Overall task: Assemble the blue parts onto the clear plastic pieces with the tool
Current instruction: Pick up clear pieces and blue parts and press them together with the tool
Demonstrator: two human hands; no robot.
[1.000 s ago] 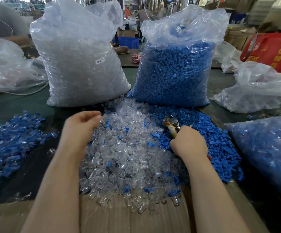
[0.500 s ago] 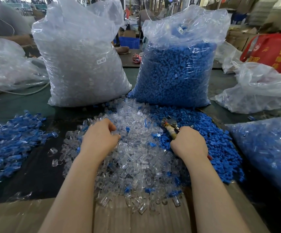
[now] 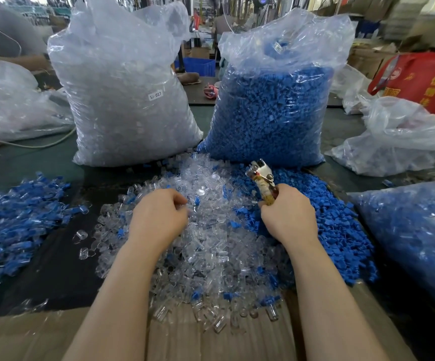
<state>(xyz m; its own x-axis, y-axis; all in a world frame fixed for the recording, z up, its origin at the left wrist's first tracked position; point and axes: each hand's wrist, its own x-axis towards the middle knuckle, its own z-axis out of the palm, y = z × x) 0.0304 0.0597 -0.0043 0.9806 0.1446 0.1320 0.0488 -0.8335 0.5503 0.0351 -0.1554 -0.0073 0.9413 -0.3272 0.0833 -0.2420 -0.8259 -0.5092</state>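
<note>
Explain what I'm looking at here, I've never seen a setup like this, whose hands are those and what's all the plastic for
There is no machine here. The picture comes from a camera worn on a person's head, looking down at their own two bare hands. The right hand grips a small plier-like tool. The left hand is curled over a heap of clear pieces, apparently picking one up; whether it already holds one is hidden. Right of that heap lies a heap of loose blue parts. Behind stand two big bags, a clear bag and a blue bag. On the far left is a pile that looks like finished pieces, clear with blue fitted on.
</note>
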